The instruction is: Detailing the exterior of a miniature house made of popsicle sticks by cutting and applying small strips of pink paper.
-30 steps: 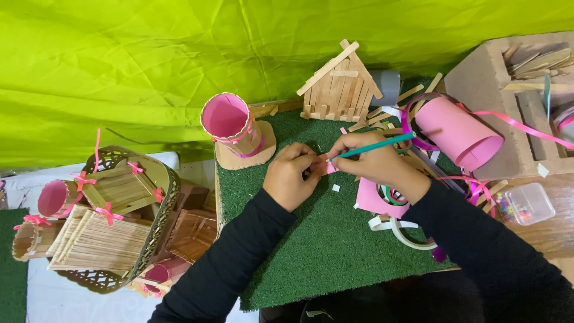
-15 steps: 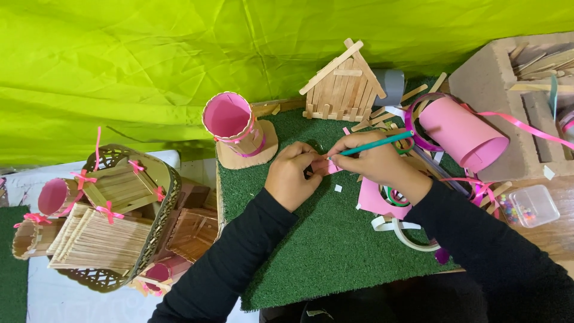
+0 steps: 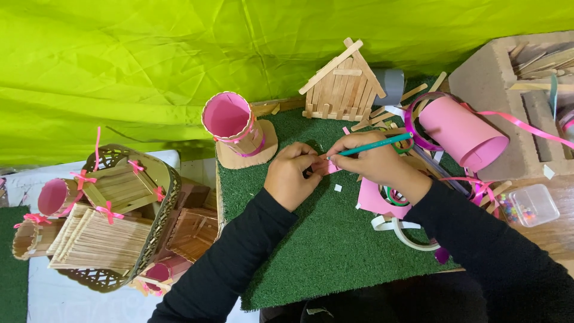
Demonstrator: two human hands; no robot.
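Note:
My left hand (image 3: 291, 178) pinches a small pink paper piece (image 3: 328, 167) over the green turf mat (image 3: 335, 245). My right hand (image 3: 373, 160) grips a teal pencil (image 3: 382, 142) whose tip meets that paper piece. Both hands touch each other at the paper. A stick-built little house (image 3: 344, 81) stands just behind them. A pink-lined stick cup (image 3: 232, 122) on a cardboard base stands to the left of my left hand. A pink paper sheet (image 3: 373, 200) lies under my right wrist.
A pink paper tube (image 3: 463, 136) lies at the right against a cardboard box (image 3: 496, 90) of sticks. Tape rings (image 3: 406, 230) and a small clear bead box (image 3: 529, 205) sit at the right. A woven basket (image 3: 113, 215) with stick crafts is at the left. Lime cloth (image 3: 179, 54) hangs behind.
Both hands stay at the same spot on the mat; the pencil has shifted only slightly against the pink paper piece.

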